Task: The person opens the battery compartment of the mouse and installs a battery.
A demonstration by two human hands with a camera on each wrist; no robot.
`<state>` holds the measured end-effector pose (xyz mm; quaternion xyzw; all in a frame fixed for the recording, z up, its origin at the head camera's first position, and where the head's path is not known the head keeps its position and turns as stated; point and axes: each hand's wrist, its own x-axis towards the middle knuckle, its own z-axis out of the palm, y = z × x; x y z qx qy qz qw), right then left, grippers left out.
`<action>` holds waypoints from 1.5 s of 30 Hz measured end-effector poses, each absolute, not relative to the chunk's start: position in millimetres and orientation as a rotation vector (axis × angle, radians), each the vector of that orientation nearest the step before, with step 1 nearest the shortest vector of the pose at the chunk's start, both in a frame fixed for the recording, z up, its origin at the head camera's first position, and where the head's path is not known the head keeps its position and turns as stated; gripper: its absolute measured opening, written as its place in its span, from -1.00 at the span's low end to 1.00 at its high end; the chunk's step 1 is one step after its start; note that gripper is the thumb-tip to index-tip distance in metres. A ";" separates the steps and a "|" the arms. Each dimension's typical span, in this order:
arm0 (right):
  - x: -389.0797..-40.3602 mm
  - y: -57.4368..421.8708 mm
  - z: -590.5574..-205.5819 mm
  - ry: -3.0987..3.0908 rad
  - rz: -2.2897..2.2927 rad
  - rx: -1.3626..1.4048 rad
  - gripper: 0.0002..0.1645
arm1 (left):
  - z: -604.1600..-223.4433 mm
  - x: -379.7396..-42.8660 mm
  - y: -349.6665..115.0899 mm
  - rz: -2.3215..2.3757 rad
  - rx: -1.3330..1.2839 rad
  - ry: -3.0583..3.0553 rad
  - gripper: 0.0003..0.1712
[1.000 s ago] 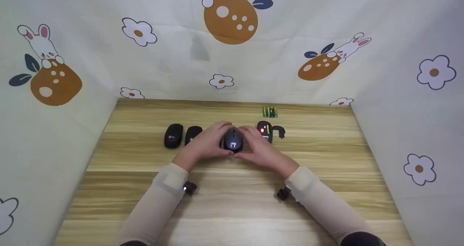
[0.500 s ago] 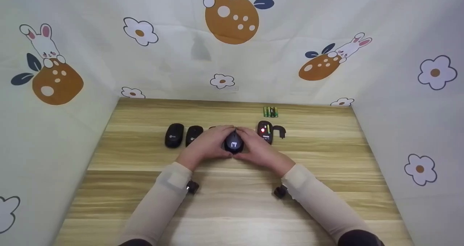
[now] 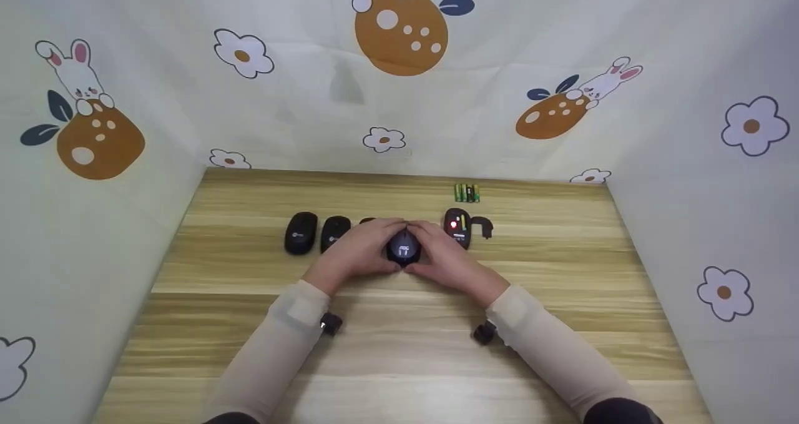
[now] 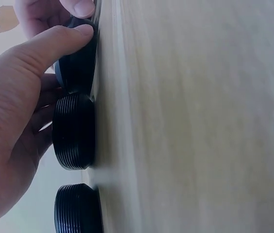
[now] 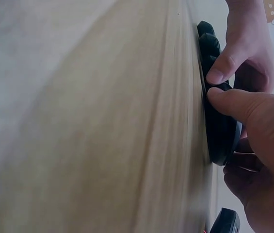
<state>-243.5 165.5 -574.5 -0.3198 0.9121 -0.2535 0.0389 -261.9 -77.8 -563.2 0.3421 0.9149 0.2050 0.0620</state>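
A dark computer mouse (image 3: 404,244) sits right side up on the table between both hands, buttons toward the far wall. My left hand (image 3: 359,247) grips its left side, thumb at the near end and fingers around toward the far end. From the other side my right hand (image 3: 446,255) holds it the same way, the two thumbs almost meeting. In the right wrist view, the mouse (image 5: 220,131) has its base at the tabletop. Just right of the right hand lies an upside-down mouse (image 3: 457,227) with a red light and a battery showing in its open compartment.
Two black mice, one at far left (image 3: 301,233) and one beside it (image 3: 335,229), stand left of the hands. Another mouse (image 3: 367,220) is mostly hidden behind the left hand. A loose black cover (image 3: 482,226) and several green batteries (image 3: 467,193) lie at the right.
Both hands and the held mouse have shifted slightly toward the person, and the hands have closed in around it. The tip of the hidden mouse now shows behind the left hand.
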 end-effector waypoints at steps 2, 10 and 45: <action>-243.0 166.8 -575.4 2.791 -0.782 -0.998 0.05 | -562.7 -260.9 -78.3 0.633 1.042 2.762 0.06; -238.6 173.2 -575.0 2.758 -0.851 -0.996 -0.01 | -558.3 -255.3 -81.3 0.687 1.022 2.731 0.00; -235.4 182.9 -568.2 2.762 -1.376 -1.045 -0.48 | -570.3 -253.3 -74.5 1.335 1.092 2.685 -0.51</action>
